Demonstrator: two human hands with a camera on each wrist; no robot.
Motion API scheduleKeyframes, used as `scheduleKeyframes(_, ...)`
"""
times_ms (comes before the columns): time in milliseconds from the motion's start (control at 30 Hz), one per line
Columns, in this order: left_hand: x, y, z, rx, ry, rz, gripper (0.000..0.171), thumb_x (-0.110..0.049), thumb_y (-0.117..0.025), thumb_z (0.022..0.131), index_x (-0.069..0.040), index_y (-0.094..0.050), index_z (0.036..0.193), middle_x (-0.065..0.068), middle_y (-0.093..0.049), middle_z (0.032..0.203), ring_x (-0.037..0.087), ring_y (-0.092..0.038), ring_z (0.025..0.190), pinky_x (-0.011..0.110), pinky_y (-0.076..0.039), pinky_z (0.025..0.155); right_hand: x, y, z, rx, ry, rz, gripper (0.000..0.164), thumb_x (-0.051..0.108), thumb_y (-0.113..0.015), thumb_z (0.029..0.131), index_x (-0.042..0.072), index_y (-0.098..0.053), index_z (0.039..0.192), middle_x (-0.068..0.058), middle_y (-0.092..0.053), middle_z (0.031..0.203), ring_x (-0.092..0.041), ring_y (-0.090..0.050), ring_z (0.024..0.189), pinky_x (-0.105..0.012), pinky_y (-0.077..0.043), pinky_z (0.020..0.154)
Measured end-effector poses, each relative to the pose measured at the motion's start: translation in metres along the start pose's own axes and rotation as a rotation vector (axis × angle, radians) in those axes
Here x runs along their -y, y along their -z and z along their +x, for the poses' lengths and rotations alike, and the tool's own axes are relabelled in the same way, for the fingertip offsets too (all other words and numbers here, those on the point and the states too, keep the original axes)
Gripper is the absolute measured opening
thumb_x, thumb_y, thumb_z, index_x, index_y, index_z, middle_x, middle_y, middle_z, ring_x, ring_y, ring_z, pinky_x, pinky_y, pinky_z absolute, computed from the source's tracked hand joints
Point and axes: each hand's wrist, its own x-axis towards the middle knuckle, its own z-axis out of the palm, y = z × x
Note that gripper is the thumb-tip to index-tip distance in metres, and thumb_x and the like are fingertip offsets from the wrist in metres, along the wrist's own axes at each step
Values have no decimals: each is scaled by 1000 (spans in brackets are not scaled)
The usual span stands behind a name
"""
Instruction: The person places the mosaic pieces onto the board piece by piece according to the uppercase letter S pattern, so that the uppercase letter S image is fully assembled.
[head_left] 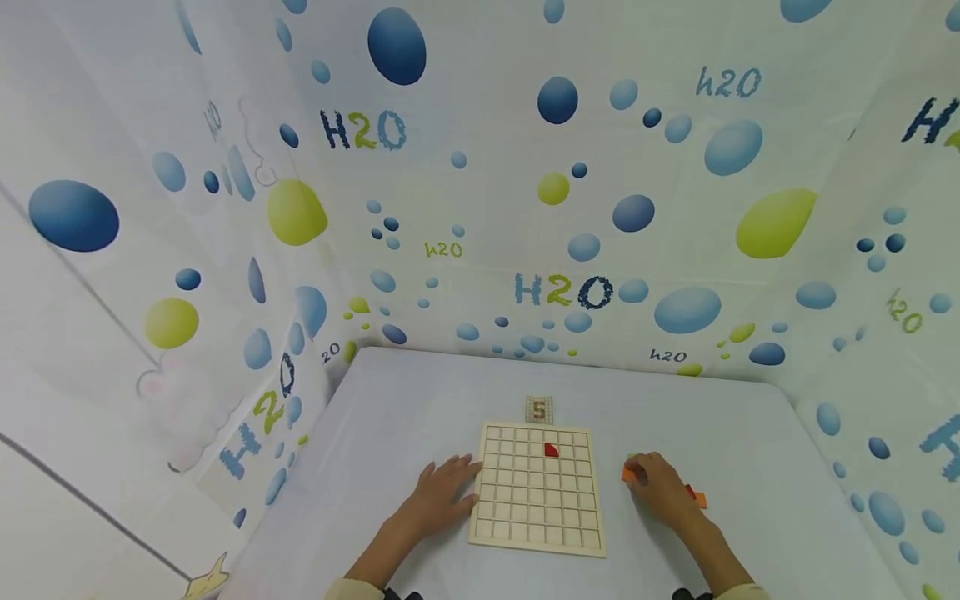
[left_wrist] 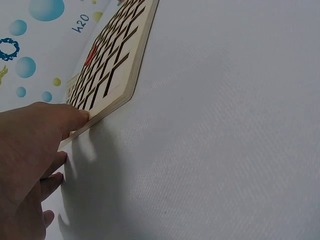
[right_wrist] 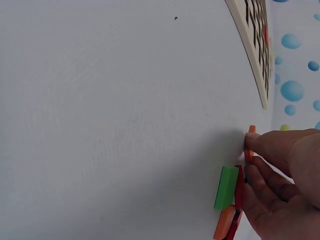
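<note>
The left hand, fingers spread, touches the left edge of a pale gridded board, which lies flat on the white table. A red quarter-round piece occupies a cell near the board's far edge; a small card lies just beyond. Right of the board, the right hand pinches an orange piece between thumb and fingers, beside a green block and red pieces.

"H2O" and "h2O" mark the backdrop, "5" or "S" the card.
</note>
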Motion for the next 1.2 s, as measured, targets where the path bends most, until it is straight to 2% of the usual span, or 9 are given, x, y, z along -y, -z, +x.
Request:
scheduleKeyframes(200, 0, -2, 0, -2, 9, 18, 57, -39, -67, 102, -20, -54, 154, 10, -51, 161, 36, -44, 151, 70, -28, 122, 1, -7, 5, -53, 69, -69, 20, -5, -79, 87, -1, -72, 106, -9, -67, 99, -28, -67, 95, -48, -59, 87)
scheduleKeyframes(367, -3, 0, -2, 1, 9, 2, 57, -37, -68, 101, -18, -55, 153, 12, -51, 161, 38, -45, 150, 71, -27, 122, 12, -5, 13, -12, 21, -89, 19, -1, -79, 90, -1, -72, 108, -9, -65, 101, -28, -67, 98, -51, -58, 92)
scheduleKeyframes(467, -3, 0, -1, 3, 12, 1, 56, -37, -68, 101, -18, -55, 153, 12, -51, 161, 38, -44, 151, 71, -27, 122, 19, -3, 19, 3, -3, -81, 19, 1, -78, 91, -3, -72, 108, -10, -65, 99, -27, -65, 94, -51, -58, 91)
scheduleKeyframes(733, -2, -1, 2, 13, 16, 6, 56, -39, -67, 102, -20, -55, 154, 12, -50, 161, 37, -44, 151, 71, -26, 123, 31, -13, 38, -54, 21, -44, 20, 2, -76, 91, -7, -73, 108, -14, -65, 95, -26, -63, 87, -48, -59, 83)
scheduleKeyframes(900, 1, -2, 2, 11, -2, 33, 56, -40, -66, 103, -19, -54, 154, 11, -51, 161, 36, -45, 151, 71, -28, 121, 42, -23, 52, -25, 4, -3, 24, 2, -71, 90, -7, -73, 112, -16, -65, 100, -27, -62, 91, -50, -57, 86)
scheduleKeyframes(1067, -1, -1, 2, 17, -9, 16, 56, -38, -67, 102, -18, -55, 153, 12, -51, 161, 38, -45, 150, 72, -28, 121, 56, -33, 60, 14, 0, 65, 24, 2, -70, 93, -7, -72, 116, -16, -63, 104, -28, -63, 95, -51, -58, 88)
scheduleKeyframes(1200, -2, 0, 1, 11, -4, 35, 56, -39, -66, 102, -18, -55, 153, 11, -52, 161, 37, -45, 150, 71, -29, 121, 69, -43, 63, 33, 38, 129, 25, 1, -70, 96, -7, -71, 119, -16, -62, 107, -33, -66, 100, -50, -59, 89)
